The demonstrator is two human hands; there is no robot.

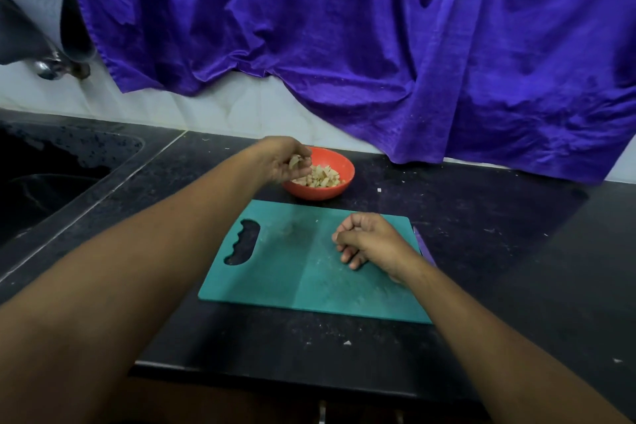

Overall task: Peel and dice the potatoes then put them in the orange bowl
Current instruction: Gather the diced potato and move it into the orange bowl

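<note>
An orange bowl (335, 165) stands on the black counter just behind the teal cutting board (296, 272). Pale diced potato pieces (321, 177) fill its bottom. My left hand (284, 160) hovers over the bowl's left rim, its fingers curled round a few potato pieces. My right hand (368, 239) rests on the right part of the board with its fingers curled in; nothing shows inside it. A purple object (424, 246), perhaps a knife handle, lies along the board's right edge, partly hidden by my right hand.
A dark sink (51, 179) is sunk into the counter at the left, with a tap (51, 67) above it. A purple cloth (378, 45) hangs over the back wall down to the counter. Small potato scraps (347, 342) dot the black counter (516, 251).
</note>
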